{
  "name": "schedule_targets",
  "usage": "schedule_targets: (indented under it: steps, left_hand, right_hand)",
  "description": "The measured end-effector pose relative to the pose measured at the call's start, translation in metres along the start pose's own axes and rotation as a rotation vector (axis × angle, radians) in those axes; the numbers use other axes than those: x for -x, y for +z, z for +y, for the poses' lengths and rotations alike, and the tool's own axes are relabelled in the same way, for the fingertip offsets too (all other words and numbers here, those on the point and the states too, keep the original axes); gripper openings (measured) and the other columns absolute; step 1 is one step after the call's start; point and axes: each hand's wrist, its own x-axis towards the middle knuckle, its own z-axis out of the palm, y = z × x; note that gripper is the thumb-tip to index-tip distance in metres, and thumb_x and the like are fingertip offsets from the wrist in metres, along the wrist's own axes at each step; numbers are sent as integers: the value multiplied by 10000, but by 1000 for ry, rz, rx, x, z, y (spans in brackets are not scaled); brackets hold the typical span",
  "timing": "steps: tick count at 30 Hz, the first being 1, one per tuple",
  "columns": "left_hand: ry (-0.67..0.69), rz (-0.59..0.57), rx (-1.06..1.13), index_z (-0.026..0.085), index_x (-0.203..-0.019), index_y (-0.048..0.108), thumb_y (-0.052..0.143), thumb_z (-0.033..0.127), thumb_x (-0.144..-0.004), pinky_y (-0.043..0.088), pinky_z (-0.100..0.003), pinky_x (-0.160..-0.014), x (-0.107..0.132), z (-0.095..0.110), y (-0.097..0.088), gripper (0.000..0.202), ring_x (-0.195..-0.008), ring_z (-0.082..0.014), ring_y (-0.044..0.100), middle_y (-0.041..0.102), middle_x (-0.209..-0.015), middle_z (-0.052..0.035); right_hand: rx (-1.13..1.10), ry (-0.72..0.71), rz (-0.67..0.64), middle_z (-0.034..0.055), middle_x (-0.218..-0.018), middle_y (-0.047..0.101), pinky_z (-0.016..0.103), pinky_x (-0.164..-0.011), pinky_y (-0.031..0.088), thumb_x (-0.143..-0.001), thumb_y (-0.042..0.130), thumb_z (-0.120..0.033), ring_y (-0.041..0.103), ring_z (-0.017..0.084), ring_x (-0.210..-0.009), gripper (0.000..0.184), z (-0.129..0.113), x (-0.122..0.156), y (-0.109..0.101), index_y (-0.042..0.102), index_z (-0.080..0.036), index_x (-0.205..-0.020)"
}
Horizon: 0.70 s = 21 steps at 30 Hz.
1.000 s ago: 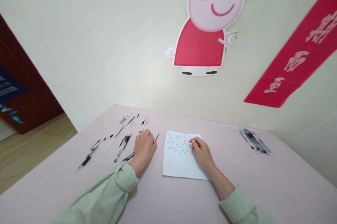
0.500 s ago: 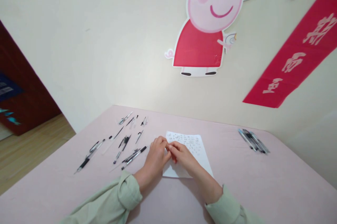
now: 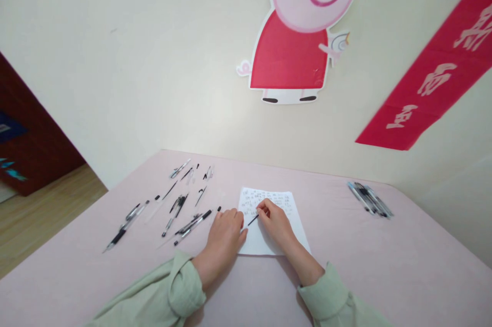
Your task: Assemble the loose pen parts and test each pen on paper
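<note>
My right hand point(image 3: 274, 222) is closed in a pinch on a thin dark pen refill point(image 3: 252, 220), which slants down to the left over the written sheet of paper point(image 3: 269, 248). At the sheet's left edge, my left hand point(image 3: 225, 234) has its fingers curled and its thumb reaching toward the refill. What its fingers hold, if anything, is hidden. Just beyond those knuckles lies a small black cap point(image 3: 219, 209). To the left of this hand, a pen with a black cap point(image 3: 194, 227) lies among other pen parts.
Loose pens and pen parts point(image 3: 178, 209) are spread over the table's left side, with a longer pen point(image 3: 126, 225) farthest left. A bundle of pens point(image 3: 370, 199) lies at the right. The pink-covered table point(image 3: 384, 265) meets a wall point(image 3: 184, 111) at the back.
My hands, earlier together over the paper, have come apart. The dark refill now shows in my right hand, and the small cap is visible beyond my left. The view has shifted slightly.
</note>
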Motion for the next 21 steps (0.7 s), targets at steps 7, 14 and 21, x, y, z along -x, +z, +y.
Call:
schedule_targets:
  steps: [7,14,21]
  left_hand:
    - [-55,-16,-11,163,-823,596,492,180,-851,353,-364,-780,-4,2,3,109,-871,-243,589,644,-858,-77]
    - [-19,28,79,181,-821,575,433,256,-924,351,-336,-751,-1,7,-1,191,-823,-213,575,635,-860,-59]
    - [-151,237,-122,174,-897,585,457,220,-882,324,-380,-814,-18,-35,-23,136,-915,-252,552,614,-934,-88]
  right_hand:
    - [109,-61,-90,-10,-785,665,262,-672,374,-882,455,-296,582,168,-727,198,-10,7,2,646,-268,-925]
    - [-52,-94,-69,-2,-759,634,260,-671,391,-855,459,-254,560,158,-692,168,-9,6,7,605,-219,-780]
    - [-196,-16,-21,-3,-740,609,276,-659,407,-822,447,-251,566,166,-671,157,0,1,9,583,-206,-886]
